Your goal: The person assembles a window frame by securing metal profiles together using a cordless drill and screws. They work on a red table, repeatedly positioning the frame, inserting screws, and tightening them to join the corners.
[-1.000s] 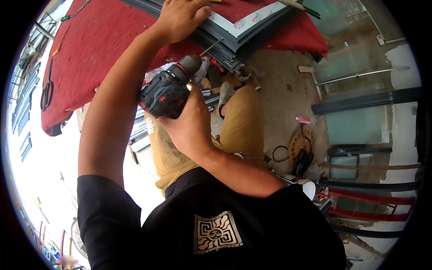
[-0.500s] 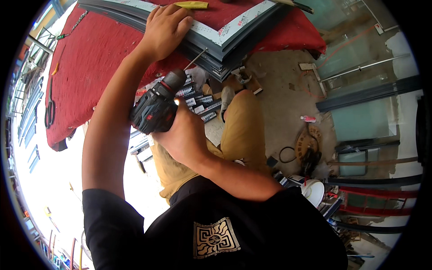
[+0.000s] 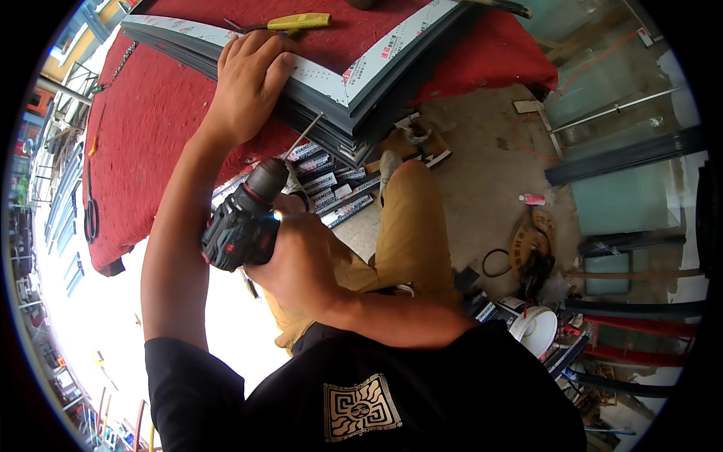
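Note:
My left hand [image 3: 252, 87] lies over the top of a dark grey profile frame [image 3: 331, 81], fingers bent across its white-filmed upper face. The frame lies uppermost on a stack, with one corner overhanging a red-covered table. My right hand [image 3: 294, 260] is closed round the grip of a black cordless drill [image 3: 241, 226], its small lamp lit. The drill's long thin bit [image 3: 304, 135] slants up to the frame's outer side near that corner; whether its tip has gone in cannot be made out. Just beyond my left hand lies a yellow-handled tool [image 3: 305, 20].
Scissors [image 3: 91, 215] hang at the left edge of the red table cover [image 3: 162, 113]. Labelled profile pieces [image 3: 331, 184] lie on the floor beneath. Glass panes [image 3: 633, 188] and dark bars lean at the right, near a white bucket [image 3: 535, 330] and a small pink-labelled bottle [image 3: 532, 200].
The view has shifted, so the frame corner, both hands and the drill appear lower and a little further left. Both holds are the same, and the bit stays by the same side of the frame.

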`<control>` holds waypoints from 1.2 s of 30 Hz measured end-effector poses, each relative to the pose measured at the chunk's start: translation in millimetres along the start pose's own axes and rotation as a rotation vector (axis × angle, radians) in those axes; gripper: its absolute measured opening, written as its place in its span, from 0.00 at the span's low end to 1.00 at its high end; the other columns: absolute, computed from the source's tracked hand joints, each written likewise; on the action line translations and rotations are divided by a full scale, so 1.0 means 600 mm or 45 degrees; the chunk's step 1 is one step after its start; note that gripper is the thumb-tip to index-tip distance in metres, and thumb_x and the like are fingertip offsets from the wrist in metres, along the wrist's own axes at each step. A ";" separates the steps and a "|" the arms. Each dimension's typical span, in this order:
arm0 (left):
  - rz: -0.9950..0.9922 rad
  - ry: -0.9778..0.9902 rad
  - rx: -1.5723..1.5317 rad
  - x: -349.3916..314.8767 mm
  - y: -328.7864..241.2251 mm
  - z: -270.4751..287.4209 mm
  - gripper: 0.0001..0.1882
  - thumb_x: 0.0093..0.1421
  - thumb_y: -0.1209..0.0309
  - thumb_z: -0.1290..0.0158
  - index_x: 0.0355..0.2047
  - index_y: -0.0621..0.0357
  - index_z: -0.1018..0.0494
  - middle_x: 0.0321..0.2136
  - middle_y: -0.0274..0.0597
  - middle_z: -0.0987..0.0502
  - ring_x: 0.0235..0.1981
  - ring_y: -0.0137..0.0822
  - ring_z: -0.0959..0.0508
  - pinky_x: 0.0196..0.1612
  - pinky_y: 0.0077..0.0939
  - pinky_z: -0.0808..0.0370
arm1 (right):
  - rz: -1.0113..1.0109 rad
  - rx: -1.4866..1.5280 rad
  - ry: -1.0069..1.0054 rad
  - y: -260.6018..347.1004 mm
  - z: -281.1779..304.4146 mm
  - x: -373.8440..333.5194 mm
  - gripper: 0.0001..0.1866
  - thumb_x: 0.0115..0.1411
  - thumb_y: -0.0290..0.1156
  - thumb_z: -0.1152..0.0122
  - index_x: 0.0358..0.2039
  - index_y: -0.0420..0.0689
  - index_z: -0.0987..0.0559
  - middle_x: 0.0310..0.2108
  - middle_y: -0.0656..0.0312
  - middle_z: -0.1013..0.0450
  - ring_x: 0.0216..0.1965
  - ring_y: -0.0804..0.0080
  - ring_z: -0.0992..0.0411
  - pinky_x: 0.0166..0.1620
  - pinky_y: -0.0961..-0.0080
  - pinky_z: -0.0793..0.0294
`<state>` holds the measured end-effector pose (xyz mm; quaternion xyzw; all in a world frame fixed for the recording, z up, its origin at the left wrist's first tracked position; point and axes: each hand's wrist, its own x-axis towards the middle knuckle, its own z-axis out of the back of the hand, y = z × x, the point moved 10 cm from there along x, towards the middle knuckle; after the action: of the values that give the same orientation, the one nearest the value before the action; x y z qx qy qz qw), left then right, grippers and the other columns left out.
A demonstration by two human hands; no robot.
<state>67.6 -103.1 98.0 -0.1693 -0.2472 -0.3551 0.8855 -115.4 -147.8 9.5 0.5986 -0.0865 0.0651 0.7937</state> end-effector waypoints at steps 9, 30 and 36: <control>0.000 0.013 -0.067 0.002 -0.006 0.009 0.16 0.77 0.62 0.57 0.50 0.55 0.22 0.50 0.49 0.24 0.59 0.54 0.27 0.71 0.49 0.40 | -0.092 0.109 0.151 0.008 0.004 -0.005 0.32 0.52 0.28 0.17 0.53 0.32 0.26 0.40 0.45 0.20 0.41 0.48 0.16 0.45 0.59 0.17; 1.198 0.560 -1.315 -0.282 -0.067 0.040 0.28 0.79 0.52 0.50 0.63 0.66 0.26 0.49 0.43 0.19 0.52 0.34 0.22 0.58 0.30 0.27 | -0.029 -0.108 0.271 0.003 0.025 -0.032 0.49 0.56 0.31 0.21 0.71 0.31 0.40 0.53 0.37 0.25 0.52 0.41 0.20 0.51 0.54 0.19; 1.066 0.723 -1.399 -0.235 -0.054 0.066 0.30 0.74 0.53 0.43 0.62 0.69 0.25 0.48 0.46 0.18 0.49 0.36 0.20 0.55 0.31 0.24 | -0.056 0.083 0.204 0.029 -0.017 -0.036 0.52 0.56 0.30 0.22 0.73 0.30 0.44 0.56 0.33 0.28 0.53 0.37 0.22 0.52 0.54 0.19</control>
<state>-56.6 -29.8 55.7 -0.5692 0.2893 -0.0909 0.7643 -139.6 -132.9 18.6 0.6187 -0.0072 0.0981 0.7795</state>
